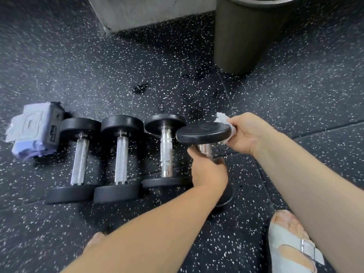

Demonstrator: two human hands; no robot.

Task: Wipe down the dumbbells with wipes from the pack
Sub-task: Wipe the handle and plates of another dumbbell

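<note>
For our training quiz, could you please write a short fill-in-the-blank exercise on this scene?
The left hand grips the lifted dumbbell by its ____.
The right hand holds a ____ against its upper head.
____ other dumbbells lie on the floor.
Missing: handle; wipe; three.

Wipes pack (33,131) left of dumbbells (122,158)

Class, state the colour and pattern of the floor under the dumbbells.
The floor is black with white speckles; head view.
</note>
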